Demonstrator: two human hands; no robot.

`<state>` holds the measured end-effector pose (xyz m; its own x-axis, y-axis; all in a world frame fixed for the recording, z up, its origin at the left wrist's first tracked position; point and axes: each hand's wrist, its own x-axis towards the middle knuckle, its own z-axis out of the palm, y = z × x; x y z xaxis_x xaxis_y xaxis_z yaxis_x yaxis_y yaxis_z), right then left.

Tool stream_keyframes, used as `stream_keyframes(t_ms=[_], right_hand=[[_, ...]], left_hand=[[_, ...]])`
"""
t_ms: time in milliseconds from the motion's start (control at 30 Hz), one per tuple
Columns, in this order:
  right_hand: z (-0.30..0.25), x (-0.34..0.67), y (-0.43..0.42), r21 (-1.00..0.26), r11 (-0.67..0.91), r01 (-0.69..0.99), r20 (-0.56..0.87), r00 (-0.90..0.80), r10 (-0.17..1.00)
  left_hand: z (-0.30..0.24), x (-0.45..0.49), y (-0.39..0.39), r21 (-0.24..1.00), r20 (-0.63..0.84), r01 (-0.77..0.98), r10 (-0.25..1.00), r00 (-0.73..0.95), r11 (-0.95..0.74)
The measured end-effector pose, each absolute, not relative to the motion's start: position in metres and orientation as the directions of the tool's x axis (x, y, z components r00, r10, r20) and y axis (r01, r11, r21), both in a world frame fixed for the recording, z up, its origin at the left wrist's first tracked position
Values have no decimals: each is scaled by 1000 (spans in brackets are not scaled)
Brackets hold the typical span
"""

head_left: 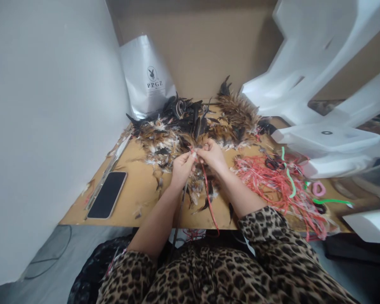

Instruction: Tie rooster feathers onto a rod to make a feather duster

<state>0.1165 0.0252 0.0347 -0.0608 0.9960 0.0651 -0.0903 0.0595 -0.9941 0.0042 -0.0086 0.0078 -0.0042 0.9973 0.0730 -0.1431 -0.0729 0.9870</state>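
Note:
My left hand (183, 168) and my right hand (213, 156) meet over the middle of the table, thumbs and fingers pinched close together. Between them is the end of a red cord (208, 192), which hangs down past the table's front edge. Brown feathers (190, 139) fan out just beyond my fingertips, near the cord's end; whether they are tied to it I cannot tell. Both hands appear closed on the cord. A dark strip (181, 211) runs down below my left hand. Loose feathers (196, 190) lie under my hands.
Black and brown feather piles (161, 135) cover the table's back. A phone (107, 195) lies at left, a silver bag (147, 80) stands behind. At right are tangled red cords (266, 179), scissors (272, 164), green strips (290, 181) and a white machine (329, 135).

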Motion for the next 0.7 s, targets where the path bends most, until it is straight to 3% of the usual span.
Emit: stream_keyframes(t_ms=[333,467,567,700], right_hand=[[19,121,36,-994,112,21,111,-35,993],[27,128,35,-994,92,-65,99,-114,989],[32,139,35,-993,64,-103,72,-70,995],[27,145,35,-999,-25,-33,-23,-63,998]], left_hand=[[6,10,-7,977,87,-201,995,47,-76],[8,5,-6,959,100,-272,991,87,-73],[11,-2,-5,946,112,-316,988,111,-72],[11,-7,-4,931,153,-350,982,110,-106]])
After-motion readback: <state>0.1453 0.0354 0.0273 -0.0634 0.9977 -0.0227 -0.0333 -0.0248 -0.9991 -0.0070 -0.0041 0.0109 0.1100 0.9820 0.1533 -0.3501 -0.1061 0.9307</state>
